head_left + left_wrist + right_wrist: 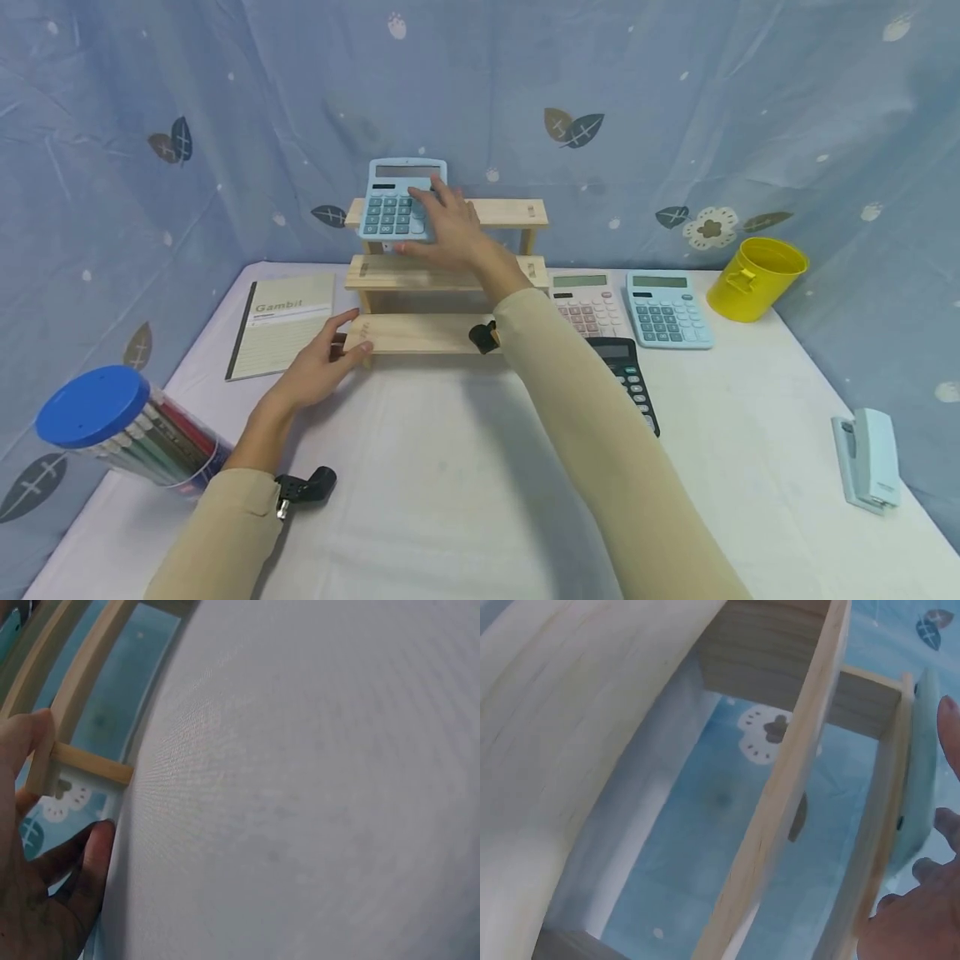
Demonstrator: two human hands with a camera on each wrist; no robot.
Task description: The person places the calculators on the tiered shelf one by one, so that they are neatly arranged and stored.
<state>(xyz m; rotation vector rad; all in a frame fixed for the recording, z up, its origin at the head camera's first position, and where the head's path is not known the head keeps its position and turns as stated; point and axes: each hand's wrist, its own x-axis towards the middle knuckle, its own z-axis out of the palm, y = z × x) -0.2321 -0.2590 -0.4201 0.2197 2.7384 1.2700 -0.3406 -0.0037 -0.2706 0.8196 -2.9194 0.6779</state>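
Blue calculator (390, 197), touched by right grip (452, 232) (fingers spread), tops wooden stand (420, 333) held by left grip (317, 367).

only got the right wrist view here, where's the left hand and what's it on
Observer: The left hand holds the wooden stand at the left end of its lowest tier.
Operator: ok and the calculator by the right hand, which way is it facing
Observer: Its keypad faces the head camera, with the screen at the top.
Operator: anything off to the right of the stand
Observer: Close by on the white tabletop are a pink calculator, a light blue calculator and a black calculator.
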